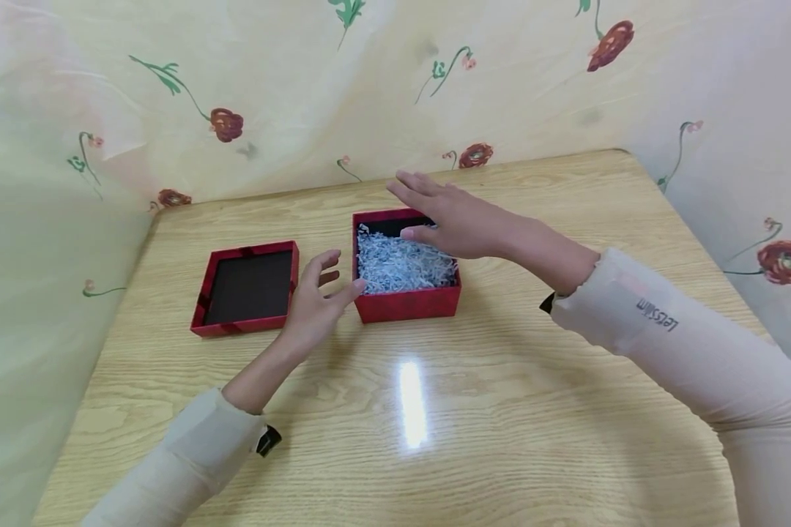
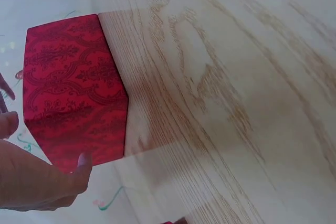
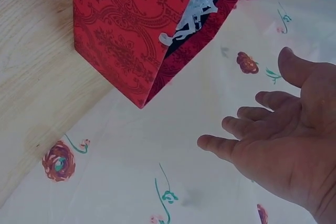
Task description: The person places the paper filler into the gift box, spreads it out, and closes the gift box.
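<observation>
Left hand (image 1: 314, 304): fingers loosely bent, thumb apart from them, nothing held. Thumb tip is right at the near left corner of the red damask-patterned gift box (image 1: 409, 305); can't tell if it actually touches. Right hand (image 1: 458, 219): fingers extended, palm bare, nothing held. It's over the far right part of the box, and the right wrist view shows its fingertips off the box wall.

So the box sits between the two hands, upright on the wood-grain table (image 1: 534, 439), mouth up. Placement makes sense to me: both hands get at it from opposite sides, and the upright stance keeps the loose fill in.

Below the right hand, inside the box: pale blue shredded paper filler (image 1: 402, 263). It covers most of the mouth, with black lining bare along the far wall. Filler is probably there as cushioning; can't see what's under it, if anything.

Just beyond the left hand's outer side: matching shallow lid (image 1: 237, 327), flat on the table, black inside facing up. Lying there it leaves the box mouth uncovered and stays within left-hand reach.

Past both hands, floral cloth (image 1: 290, 88) hangs behind the table, presumably as a plain backdrop.
</observation>
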Available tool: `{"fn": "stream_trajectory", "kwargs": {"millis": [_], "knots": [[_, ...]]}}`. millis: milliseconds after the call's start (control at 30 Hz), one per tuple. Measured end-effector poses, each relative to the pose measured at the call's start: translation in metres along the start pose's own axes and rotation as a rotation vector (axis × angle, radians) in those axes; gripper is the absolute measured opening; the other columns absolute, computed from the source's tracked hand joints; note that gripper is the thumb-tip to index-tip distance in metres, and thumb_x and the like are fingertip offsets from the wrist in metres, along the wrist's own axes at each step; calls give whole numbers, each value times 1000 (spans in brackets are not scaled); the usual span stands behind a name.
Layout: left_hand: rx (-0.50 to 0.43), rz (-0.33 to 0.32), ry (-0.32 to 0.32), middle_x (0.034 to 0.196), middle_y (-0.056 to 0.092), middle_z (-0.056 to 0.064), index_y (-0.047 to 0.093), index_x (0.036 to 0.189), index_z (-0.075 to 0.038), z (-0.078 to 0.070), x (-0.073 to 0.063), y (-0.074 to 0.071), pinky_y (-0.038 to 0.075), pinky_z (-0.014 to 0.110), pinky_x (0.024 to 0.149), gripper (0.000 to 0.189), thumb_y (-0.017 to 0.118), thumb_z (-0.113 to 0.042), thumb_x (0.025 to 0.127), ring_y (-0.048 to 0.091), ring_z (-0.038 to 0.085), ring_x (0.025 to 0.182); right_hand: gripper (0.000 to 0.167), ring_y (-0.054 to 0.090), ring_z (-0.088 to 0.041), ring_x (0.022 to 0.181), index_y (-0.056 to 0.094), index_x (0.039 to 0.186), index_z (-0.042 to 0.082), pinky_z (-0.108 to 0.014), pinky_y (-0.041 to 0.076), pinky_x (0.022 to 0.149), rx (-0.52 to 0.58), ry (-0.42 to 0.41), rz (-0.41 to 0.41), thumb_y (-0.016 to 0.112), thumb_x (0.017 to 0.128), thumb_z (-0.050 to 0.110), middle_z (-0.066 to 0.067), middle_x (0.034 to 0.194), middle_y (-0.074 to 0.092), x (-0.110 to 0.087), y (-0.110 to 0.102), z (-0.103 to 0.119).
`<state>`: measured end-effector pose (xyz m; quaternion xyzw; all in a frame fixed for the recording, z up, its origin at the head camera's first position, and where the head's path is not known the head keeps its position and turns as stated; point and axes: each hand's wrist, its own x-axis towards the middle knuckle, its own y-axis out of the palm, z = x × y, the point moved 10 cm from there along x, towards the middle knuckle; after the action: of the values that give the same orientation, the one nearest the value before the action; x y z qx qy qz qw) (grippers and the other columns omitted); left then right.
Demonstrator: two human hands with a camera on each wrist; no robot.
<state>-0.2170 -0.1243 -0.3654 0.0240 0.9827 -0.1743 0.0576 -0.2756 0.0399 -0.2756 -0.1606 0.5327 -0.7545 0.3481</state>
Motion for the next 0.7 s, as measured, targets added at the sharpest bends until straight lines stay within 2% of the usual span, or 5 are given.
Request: {"fn": "stream_trajectory", "kwargs": {"millis": [200,367,533,700], "knots": [[37,-45,-55,146,38,8,38,144,-14,8,1,-20,43,43,102,57,59,-37,96,42,26,130,71,11,-28,147,8,156,22,-49,17,116,117,17,20,48,100,40,-3,162,1,4,11,3],[27,-74,-94,144,40,9,38,144,-11,12,1,-44,38,41,107,54,53,-38,99,40,25,131,67,5,-18,147,8,156,24,-42,14,118,265,8,40,41,101,46,0,162,2,9,19,13],[-19,-85,-151,146,37,9,35,146,-10,15,-3,-66,38,40,107,60,49,-44,99,39,24,131,66,5,-13,147,10,155,24,-37,13,118,387,3,37,41,101,45,3,161,7,14,23,22],[-24,-89,-228,150,34,12,30,149,-12,19,-7,-88,35,44,109,68,45,-53,97,38,29,135,64,11,-13,146,11,155,28,-38,18,117,511,14,47,40,101,46,7,160,12,20,31,27]]}}
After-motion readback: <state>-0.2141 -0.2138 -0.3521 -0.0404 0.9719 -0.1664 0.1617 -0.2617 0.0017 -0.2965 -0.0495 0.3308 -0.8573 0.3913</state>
